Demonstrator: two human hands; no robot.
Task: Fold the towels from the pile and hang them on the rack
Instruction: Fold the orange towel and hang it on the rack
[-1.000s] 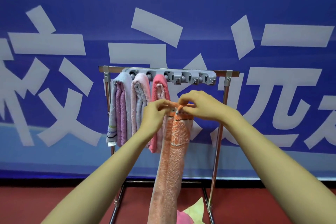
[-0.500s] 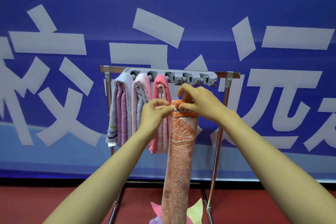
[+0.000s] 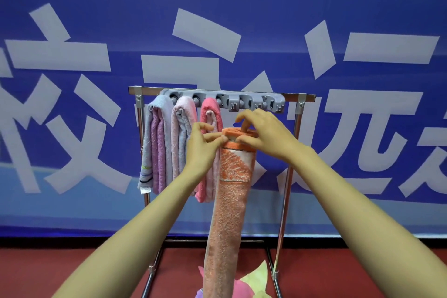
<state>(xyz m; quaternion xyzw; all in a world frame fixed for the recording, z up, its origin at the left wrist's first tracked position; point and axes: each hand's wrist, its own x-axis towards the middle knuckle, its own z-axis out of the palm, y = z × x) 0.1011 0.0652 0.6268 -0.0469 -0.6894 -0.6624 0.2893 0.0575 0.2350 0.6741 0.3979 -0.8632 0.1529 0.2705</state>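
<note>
Closest to me, at the bottom edge, I see scraps of yellow and pink cloth on the red floor. I take these for what is left of the pile (image 3: 256, 279), though I cannot tell how many towels are in it. Rising from there is the orange towel (image 3: 229, 213), folded into a long narrow strip and hanging straight down. My left hand (image 3: 201, 150) pinches its top edge between thumb and fingers. My right hand (image 3: 266, 136) curls over the same folded end and grips it. That end sits just below the grey holder strip (image 3: 244, 102) on the rack (image 3: 288, 176), not yet in a slot. Three towels already hang there: a lilac one (image 3: 157, 143), a pale pink one (image 3: 181, 133) and a coral one (image 3: 212, 113). Two slots to their right look free. I judge the job a bit over halfway. The blue banner (image 3: 217, 2) is behind.
</note>
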